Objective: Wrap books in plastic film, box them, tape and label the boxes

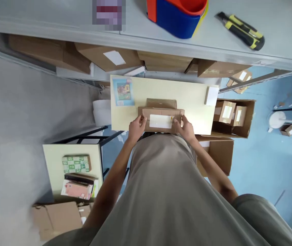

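Big pale-yellow table (pixel 192 99), smooth matt laminate top, rectangular, sits below a grey metal shelf (pixel 59 24) where a black-and-yellow utility knife (pixel 240 30) and a red-and-blue plastic tub (pixel 176 15) stand. On the table's near edge lies a flat brown cardboard box (pixel 160 119), closed, a glossy white label on its top, another plain cardboard piece just behind it. The left hand (pixel 136 128) grips the box's left end, fingers curled over the edge; the right hand (pixel 185 128) grips the right end the same way, thumb on top. Both hands are closed on the box, apart from each other. Looks like the step is squaring or pressing the packed box shut; the next move would call for a firm two-sided hold with even pressure so the soft card doesn't buckle. A colourful flat booklet (pixel 122 91) lies at the table's far left corner. To the right, an open carton (pixel 245 118) holds small labelled boxes.
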Demonstrator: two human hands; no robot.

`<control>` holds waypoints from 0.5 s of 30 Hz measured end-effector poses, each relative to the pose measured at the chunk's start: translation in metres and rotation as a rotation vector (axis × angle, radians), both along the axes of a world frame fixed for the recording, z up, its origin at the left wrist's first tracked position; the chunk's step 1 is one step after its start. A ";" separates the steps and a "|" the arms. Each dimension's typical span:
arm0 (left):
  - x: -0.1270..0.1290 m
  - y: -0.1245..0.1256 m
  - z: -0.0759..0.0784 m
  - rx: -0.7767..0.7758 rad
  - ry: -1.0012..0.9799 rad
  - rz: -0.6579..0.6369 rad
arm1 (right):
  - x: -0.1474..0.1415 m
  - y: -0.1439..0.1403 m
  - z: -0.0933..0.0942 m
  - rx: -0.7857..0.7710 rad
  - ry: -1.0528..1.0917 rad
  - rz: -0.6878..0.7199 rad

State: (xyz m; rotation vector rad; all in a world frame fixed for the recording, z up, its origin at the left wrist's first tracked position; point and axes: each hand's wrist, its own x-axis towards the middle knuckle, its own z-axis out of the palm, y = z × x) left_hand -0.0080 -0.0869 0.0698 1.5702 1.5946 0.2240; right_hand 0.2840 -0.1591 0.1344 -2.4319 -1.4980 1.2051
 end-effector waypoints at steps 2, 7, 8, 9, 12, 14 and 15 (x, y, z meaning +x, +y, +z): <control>0.011 -0.004 0.001 -0.006 0.053 -0.017 | -0.008 0.002 -0.009 -0.048 -0.001 -0.022; 0.029 0.003 -0.010 -0.072 0.204 0.060 | -0.009 0.011 -0.031 -0.029 -0.017 -0.070; 0.029 0.006 -0.013 -0.088 0.208 0.069 | -0.007 0.010 -0.037 -0.026 0.005 -0.076; 0.027 0.008 -0.016 -0.099 0.198 0.072 | -0.004 0.007 -0.042 -0.020 0.030 -0.083; 0.018 0.013 -0.021 -0.109 0.095 0.073 | 0.002 -0.001 -0.055 0.022 0.097 -0.118; 0.011 0.013 -0.020 -0.124 -0.009 0.094 | 0.003 -0.005 -0.057 0.045 0.121 -0.131; 0.008 0.012 -0.018 -0.132 -0.060 0.107 | 0.003 -0.006 -0.056 0.050 0.123 -0.124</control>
